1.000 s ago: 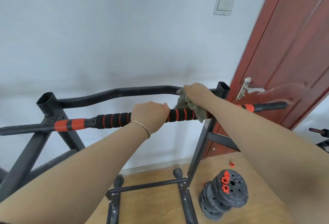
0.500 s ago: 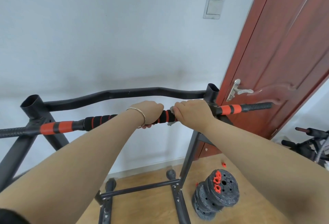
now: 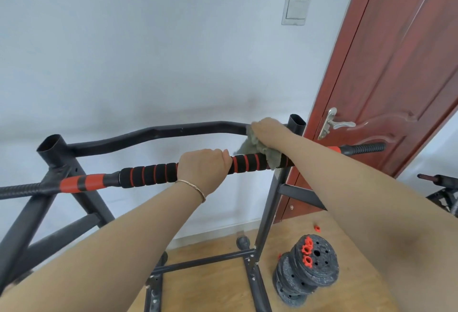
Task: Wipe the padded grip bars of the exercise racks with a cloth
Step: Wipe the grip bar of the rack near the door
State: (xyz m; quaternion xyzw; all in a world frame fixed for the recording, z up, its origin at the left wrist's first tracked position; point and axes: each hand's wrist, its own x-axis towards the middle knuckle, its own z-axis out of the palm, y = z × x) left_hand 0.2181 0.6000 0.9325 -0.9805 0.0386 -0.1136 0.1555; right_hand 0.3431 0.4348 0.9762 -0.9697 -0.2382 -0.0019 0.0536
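Gripping the padded grip bar (image 3: 153, 175) near its middle, the left hand (image 3: 202, 169) is clenched round the foam with its knuckles up, and it seems to be steadying the bar. The bar lies across the top of the rack (image 3: 272, 200), its long axis running left to right and rising slightly toward the right upright.

The right hand (image 3: 267, 131) is at the rack's right end, close to that upright, and holds the grey-green cloth (image 3: 260, 150) bunched under its palm. The fingertips are hidden on the far side. The cloth hangs over the right end of the striped foam. The hand itself sits higher, level with the bare rear bar (image 3: 153, 132), and I cannot tell whether it presses on that bar or only on the cloth.

The unwiped foam between the two hands lies to the left of the cloth, and more of it stretches beyond the left hand toward the rack's left corner. The next stroke therefore probably runs leftward along the bar's axis. The right hand is the nearer one, but the left hand blocks its path and would need to shift for a full pass.

Weight plates (image 3: 314, 264) are stacked on the floor beside the rack's right foot, in front of the door (image 3: 396, 64).
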